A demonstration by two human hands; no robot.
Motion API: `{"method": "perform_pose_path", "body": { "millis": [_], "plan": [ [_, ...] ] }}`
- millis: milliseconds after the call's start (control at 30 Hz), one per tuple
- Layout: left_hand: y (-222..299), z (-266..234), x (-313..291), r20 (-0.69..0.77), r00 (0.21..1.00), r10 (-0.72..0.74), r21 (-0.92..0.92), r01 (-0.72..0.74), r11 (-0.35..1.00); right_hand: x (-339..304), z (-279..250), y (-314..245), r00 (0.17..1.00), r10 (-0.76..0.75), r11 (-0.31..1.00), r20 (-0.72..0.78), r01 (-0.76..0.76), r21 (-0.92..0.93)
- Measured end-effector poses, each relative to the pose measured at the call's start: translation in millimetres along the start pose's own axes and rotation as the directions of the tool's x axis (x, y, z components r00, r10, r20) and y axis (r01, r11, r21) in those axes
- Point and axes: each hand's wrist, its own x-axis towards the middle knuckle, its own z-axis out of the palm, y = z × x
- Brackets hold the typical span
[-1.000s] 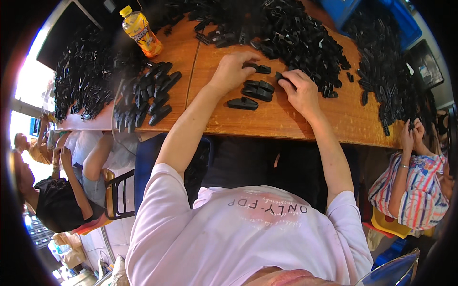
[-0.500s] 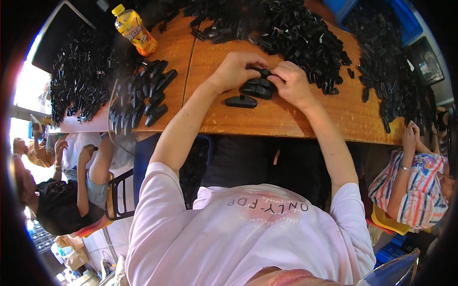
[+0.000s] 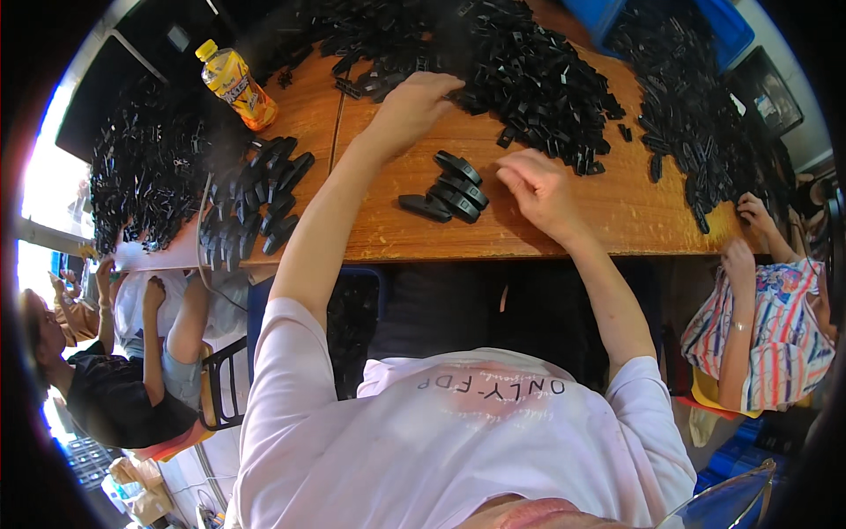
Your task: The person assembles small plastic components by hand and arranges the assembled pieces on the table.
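Observation:
My left hand [image 3: 419, 108] reaches to the near edge of a big pile of black plastic parts [image 3: 538, 84]. Its fingers stretch toward the pile, and their tips are partly lost against the dark parts. My right hand [image 3: 539, 192] rests above the wooden table with its fingers curled in and nothing visible in them. Just left of it stands a small stacked row of black oval plastic pieces [image 3: 458, 192], leaning on one another. One more black piece [image 3: 423, 207] lies against the row's left end.
A group of finished-looking black pieces [image 3: 275, 198] lies left on the wooden table [image 3: 370, 229]. Behind it stands a yellow-capped drink bottle [image 3: 238, 86]. More black parts are heaped at far left [image 3: 141, 167] and right [image 3: 696, 132]. People sit on both sides; a co-worker's hands [image 3: 745, 234] are at the right.
My left hand has left the row of black pieces and moved up to the pile. My right hand has let go and drawn slightly back. The row now stands uncovered.

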Motion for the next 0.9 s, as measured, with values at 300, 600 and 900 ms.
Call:
{"method": "perform_pose_path", "body": {
  "millis": [300, 600, 900],
  "plan": [
    [-14.2, 31.7, 3.0, -0.049, 0.991, 0.126, 0.448, -0.091, 0.889, 14.7, -2.8, 34.9, 0.985, -0.044, 0.809, -0.169, -0.064, -0.584],
    [19.0, 4.8, -59.7, -0.054, 0.997, -0.059, 0.067, 0.062, 0.996, 16.9, -32.1, 13.3, 0.965, -0.201, 0.914, 0.168, 0.247, -0.323],
    [22.7, 4.4, -55.9, 0.051, 0.983, -0.176, -0.315, 0.183, 0.932, -3.7, 2.1, -7.1, 0.969, 0.214, 0.851, -0.126, -0.248, -0.463]
  ]
}}
